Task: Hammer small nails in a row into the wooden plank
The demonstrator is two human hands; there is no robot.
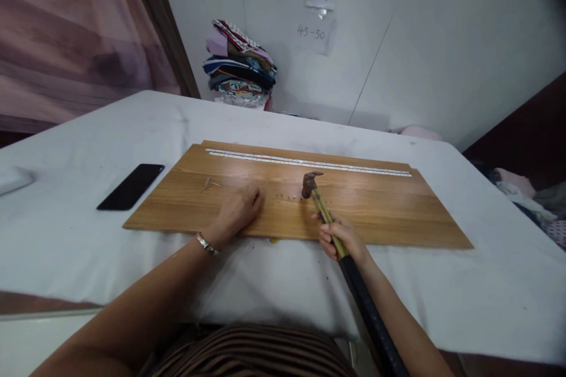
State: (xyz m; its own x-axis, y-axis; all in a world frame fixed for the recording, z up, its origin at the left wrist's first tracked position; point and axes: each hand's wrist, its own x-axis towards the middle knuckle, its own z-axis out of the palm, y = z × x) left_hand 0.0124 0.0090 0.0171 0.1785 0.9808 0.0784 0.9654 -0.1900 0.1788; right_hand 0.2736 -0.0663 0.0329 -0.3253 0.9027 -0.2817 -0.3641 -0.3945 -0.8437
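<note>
A right hand [350,239] grips a claw hammer [352,278] by its yellowish shaft, the head over a wooden board [389,215] on a cloth-covered bench [66,253], while the left hand [239,207] rests curled on the wood, its contents, if any, hidden. Stiff and probably head-heavy, the hammer should swing best from the black grip lower down.

Pale wall [375,29], pink curtain [75,41]

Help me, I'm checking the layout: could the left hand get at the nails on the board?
Probably yes: the left hand is close to the nails on the board, with nothing visible between them; the hammer is farther right.
</note>
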